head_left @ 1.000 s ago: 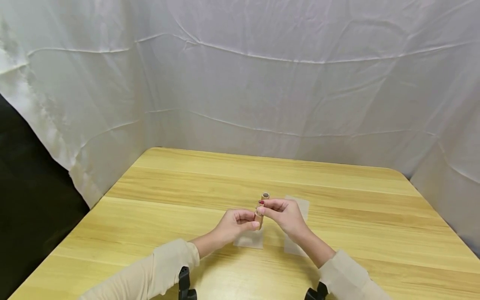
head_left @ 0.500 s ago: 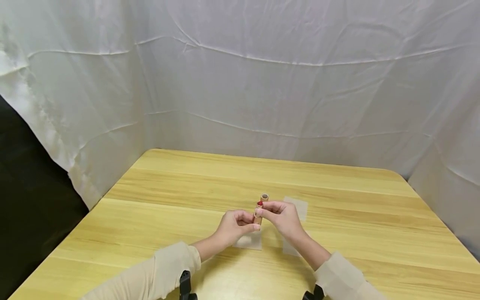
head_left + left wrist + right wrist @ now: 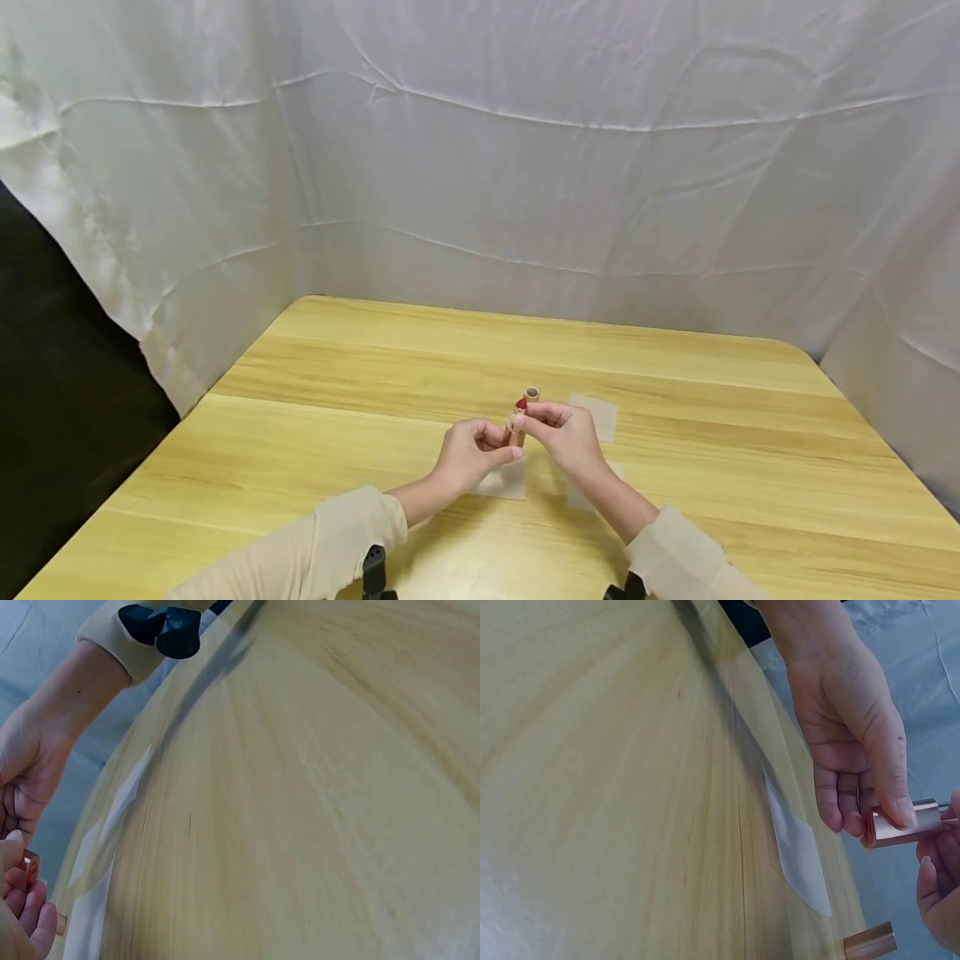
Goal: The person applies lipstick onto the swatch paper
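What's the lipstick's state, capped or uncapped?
Uncapped: the lipstick shows its red tip in the head view, and its apparent cap stands apart on the table, open end up.

A table (image 3: 390, 358) spans the lower part of the head view; a curtain (image 3: 487, 167) hangs behind it and along its left and right sides; near the middle of the table, a lipstick (image 3: 517, 438) is raised above the top, between the left hand (image 3: 467, 454) and the right hand (image 3: 567, 435); just behind it, a tube (image 3: 532, 393) stands upright on the table; three sheets lie flat there: a front-left sheet (image 3: 507, 483) below the left hand, a front-right sheet (image 3: 581, 499) beneath the right wrist, and a rear sheet (image 3: 602, 418) beyond the right hand.
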Tool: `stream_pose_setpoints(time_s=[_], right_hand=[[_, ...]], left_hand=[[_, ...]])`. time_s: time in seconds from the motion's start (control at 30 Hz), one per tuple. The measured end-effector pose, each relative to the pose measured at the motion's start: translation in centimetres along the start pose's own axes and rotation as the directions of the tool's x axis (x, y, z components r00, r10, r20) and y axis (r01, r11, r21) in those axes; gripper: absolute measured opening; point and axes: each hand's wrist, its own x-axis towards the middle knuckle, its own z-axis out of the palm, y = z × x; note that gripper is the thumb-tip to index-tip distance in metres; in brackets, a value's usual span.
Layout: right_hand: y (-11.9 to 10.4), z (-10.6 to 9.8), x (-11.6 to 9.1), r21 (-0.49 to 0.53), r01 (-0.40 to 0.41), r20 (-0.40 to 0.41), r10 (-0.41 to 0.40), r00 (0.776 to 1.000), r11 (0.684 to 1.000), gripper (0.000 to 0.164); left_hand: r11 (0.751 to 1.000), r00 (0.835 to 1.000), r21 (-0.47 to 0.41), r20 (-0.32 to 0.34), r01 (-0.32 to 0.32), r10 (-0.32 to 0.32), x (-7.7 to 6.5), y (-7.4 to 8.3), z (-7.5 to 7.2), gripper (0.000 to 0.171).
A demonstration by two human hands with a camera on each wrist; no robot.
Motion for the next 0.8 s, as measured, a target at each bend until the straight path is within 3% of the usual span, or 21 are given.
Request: stream_pose_setpoints(time_s=[0.33,0.5,0.67,0.8], right_hand=[[-0.4,0.1,0.2,0.037,-0.058,-0.083,0.061,0.995,0.998,0.023],[-0.7,0.1,0.3,0.041,-0.079,-0.117,0.083,0.99,0.996,0.022],[-1.0,0.1,0.3,0.041,-0.078,-0.111,0.082,0.99,0.996,0.021],[-1.1,0.0,0.4,0.049,-0.074,-0.075,0.078,0.994,0.996,0.022]], left_hand=[[1.0,0.999,-0.014,0.034,0.005,-0.004,-0.2,1.0,-0.1,0.021],[1.0,0.999,0.004,0.033,-0.02,0.019,-0.1,0.7,0.0,0.024],[0.999,0.998,-0.013,0.039,-0.041,0.042,0.2,-0.1,-0.1,0.027],[0.997,0.995,-0.061,0.087,-0.045,0.051,0.3,-0.4,-0.3,0.029]])
